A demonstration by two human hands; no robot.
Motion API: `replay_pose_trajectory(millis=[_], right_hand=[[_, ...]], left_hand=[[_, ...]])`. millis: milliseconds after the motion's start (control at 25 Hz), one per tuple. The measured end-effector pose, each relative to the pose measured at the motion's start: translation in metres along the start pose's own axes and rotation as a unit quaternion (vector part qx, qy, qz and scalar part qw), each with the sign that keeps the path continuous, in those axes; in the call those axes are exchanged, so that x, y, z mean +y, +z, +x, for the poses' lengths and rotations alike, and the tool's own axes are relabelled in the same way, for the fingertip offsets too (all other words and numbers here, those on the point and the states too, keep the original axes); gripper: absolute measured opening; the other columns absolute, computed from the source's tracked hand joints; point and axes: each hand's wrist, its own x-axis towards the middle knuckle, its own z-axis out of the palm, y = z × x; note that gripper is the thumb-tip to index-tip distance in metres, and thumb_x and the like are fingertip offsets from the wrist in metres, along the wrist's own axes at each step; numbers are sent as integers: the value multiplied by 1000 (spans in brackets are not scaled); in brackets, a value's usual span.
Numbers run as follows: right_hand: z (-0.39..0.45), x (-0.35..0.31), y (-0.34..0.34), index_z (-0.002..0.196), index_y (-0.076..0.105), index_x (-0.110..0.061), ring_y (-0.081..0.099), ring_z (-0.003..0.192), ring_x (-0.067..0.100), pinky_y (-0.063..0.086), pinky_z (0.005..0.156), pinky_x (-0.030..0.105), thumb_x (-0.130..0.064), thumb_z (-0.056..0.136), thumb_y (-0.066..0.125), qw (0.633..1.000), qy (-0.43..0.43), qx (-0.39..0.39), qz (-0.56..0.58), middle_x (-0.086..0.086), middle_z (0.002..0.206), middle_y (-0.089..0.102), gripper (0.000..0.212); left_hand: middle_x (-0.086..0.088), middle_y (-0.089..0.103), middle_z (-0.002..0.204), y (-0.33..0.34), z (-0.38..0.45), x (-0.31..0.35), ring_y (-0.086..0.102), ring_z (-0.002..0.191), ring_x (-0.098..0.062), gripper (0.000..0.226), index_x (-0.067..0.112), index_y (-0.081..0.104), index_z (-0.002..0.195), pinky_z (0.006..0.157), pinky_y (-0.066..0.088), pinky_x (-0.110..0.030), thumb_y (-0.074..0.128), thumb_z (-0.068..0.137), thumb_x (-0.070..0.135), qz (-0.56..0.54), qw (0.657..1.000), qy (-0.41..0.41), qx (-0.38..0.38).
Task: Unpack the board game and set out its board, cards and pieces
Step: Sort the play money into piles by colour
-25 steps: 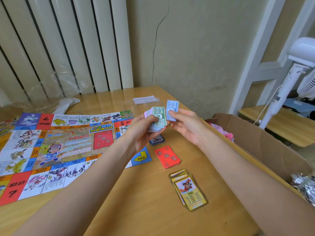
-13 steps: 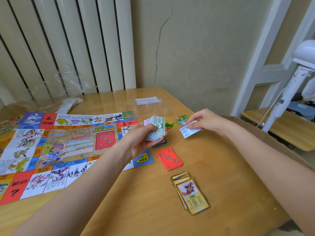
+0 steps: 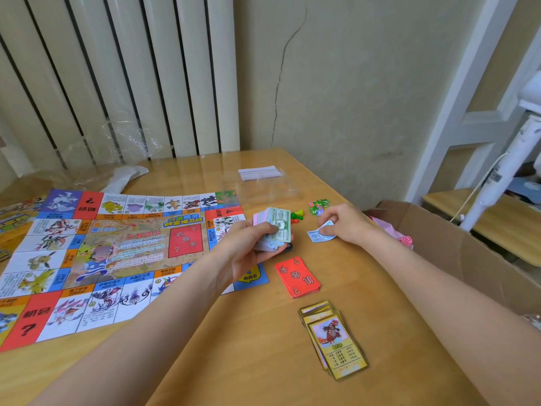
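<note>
Blue paper note (image 3: 320, 236) is pinched by the right hand (image 3: 342, 224) on the counter (image 3: 248, 347); the money wad (image 3: 276, 227) is gripped by the left hand (image 3: 251, 244) — board (image 3: 102, 259) at nine o'clock, red cards (image 3: 297, 276) at six.

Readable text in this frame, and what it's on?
"小智提示": game board centre.
"2500元", "500元": board's near-edge squares.
"由此去": board's yellow corner arrow.
"?": red card stack; its characters lie rotated, unsure.
Green banknote, blue banknote, yellow cards: print too small.
</note>
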Motion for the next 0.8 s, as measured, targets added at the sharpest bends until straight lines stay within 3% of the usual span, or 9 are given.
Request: replay_pose_trajectory(millis=[320, 480, 560, 680, 800], right_hand=[[0, 10, -6, 86, 68, -15, 40, 60, 7, 33, 49, 11, -8, 79, 71, 999, -26, 30, -29, -9, 64, 42, 10], [-2, 11, -1, 91, 69, -10, 39, 62, 4, 33, 53, 10, -5, 81, 67, 995, -68, 51, -45, -15, 65, 40, 12], [0, 13, 1, 93, 69, -10, 40, 73, 9, 29, 55, 12, -6, 80, 68, 994, -75, 61, -57, -18, 68, 38, 13], [4, 16, 2, 100, 66, -11, 37, 95, 15, 28, 71, 19, -13, 80, 70, 993, -65, 59, -81, -14, 77, 36, 21], [5, 15, 3, 105, 64, -11, 38, 111, 20, 34, 92, 27, -16, 81, 69, 991, -52, 67, -101, 0, 101, 41, 24]], left_hand=[[-16, 72, 75, 5, 6, -6, 71, 64, -20, 12, 2, 58, 96, 64, 57, -28, 50, 89, -5, -2, 1000, -8, 5], [-18, 69, 84, 13, 5, -9, 71, 63, -19, 11, 3, 58, 91, 63, 57, -28, 50, 89, -5, -3, 1000, -10, 1], [-20, 68, 88, 14, 5, -10, 71, 63, -19, 11, 3, 57, 92, 63, 57, -28, 50, 89, -5, -5, 1000, -10, 0], [-20, 67, 89, 16, 6, -11, 71, 63, -19, 10, 2, 57, 93, 63, 57, -29, 51, 89, -5, -9, 1000, -12, 4], [-20, 67, 90, 17, 6, -11, 70, 65, -20, 9, 2, 57, 91, 62, 57, -28, 52, 89, -5, -4, 1000, -15, 7]])
